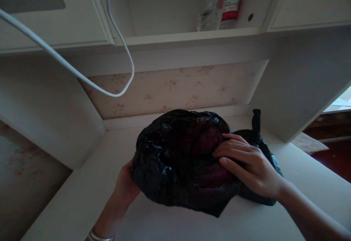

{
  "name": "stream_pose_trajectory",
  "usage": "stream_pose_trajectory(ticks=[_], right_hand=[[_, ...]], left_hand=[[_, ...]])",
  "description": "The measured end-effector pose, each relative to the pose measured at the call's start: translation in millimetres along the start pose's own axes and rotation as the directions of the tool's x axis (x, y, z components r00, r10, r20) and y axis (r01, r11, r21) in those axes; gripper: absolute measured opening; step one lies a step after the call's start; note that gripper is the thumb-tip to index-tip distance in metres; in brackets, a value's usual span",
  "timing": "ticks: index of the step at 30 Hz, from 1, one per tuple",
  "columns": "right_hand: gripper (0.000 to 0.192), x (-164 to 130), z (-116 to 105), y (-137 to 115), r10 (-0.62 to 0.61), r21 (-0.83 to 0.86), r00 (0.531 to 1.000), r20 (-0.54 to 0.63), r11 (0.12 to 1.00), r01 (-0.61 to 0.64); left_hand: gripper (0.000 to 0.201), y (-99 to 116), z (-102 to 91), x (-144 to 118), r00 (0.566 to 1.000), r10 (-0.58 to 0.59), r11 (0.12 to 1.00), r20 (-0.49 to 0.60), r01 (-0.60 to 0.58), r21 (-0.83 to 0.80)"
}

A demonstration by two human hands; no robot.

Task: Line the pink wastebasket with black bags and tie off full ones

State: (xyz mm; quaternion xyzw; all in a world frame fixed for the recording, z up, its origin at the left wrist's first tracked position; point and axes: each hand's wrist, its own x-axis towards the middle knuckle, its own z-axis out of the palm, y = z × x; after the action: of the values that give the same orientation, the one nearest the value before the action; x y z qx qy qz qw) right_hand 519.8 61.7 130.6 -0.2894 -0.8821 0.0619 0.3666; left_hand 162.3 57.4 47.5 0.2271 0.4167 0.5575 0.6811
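Observation:
A crumpled black plastic bag [161, 182] is held above the white surface, its wide mouth facing me. Dark reddish shapes [208, 140] show within it; whether they are contents or light through the film, I cannot tell. My left hand [126, 185] grips the bag's left side, most of its fingers hidden behind the plastic. On the right edge, my right hand [249, 162] holds the plastic, with bent fingers reaching over into the mouth and the thumb close to them. Behind that hand stands a second black bag [257, 197], its top twisted into a narrow upright end.
A white cable [117, 95] loops down at upper left. Above, an open shelf [164, 7] holds a clear plastic bottle [210, 18] and a red-and-green package [231, 5]. White side panels [298, 73] flank the white countertop [82, 197].

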Motion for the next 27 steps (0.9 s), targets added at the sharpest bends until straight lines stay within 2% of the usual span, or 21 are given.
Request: stream_pose_trajectory(ticks=[3,7,10,13,18,21,27], right_hand=[[0.023,-4,-1,-10,-0.037,-0.06,0.998,-0.041,0.998,0.034],[0.039,-3,-3,-40,-0.166,-0.207,0.986,-0.006,0.965,0.161],[0.043,9,-2,-64,-0.211,-0.244,0.977,0.009,0.947,0.207],[0.046,22,6,-76,-0.189,-0.247,0.982,0.021,0.951,0.188],[0.048,27,27,-74,-0.143,-0.286,0.987,0.076,0.945,0.159],[0.049,23,34,-69,-0.205,-0.326,0.975,0.088,0.919,0.223],[0.053,16,29,-52,-0.383,-0.283,0.917,0.114,0.872,0.4]], left_hand=[[0.042,4,3.3,-3,0.996,-0.08,0.996,0.031,0.081,-0.033],[0.052,36,8.1,1,0.989,-0.139,0.985,0.053,0.144,-0.099],[0.045,64,13.1,15,0.991,-0.097,0.991,0.091,0.105,-0.08],[0.038,81,18.6,31,0.985,-0.008,0.997,0.17,0.021,-0.077],[0.03,82,26.8,52,0.972,0.085,0.994,0.218,-0.067,-0.09],[0.03,81,31.1,55,0.968,0.076,0.995,0.238,-0.059,-0.077],[0.024,89,33.9,51,0.985,-0.022,1.0,0.17,0.02,0.017]])
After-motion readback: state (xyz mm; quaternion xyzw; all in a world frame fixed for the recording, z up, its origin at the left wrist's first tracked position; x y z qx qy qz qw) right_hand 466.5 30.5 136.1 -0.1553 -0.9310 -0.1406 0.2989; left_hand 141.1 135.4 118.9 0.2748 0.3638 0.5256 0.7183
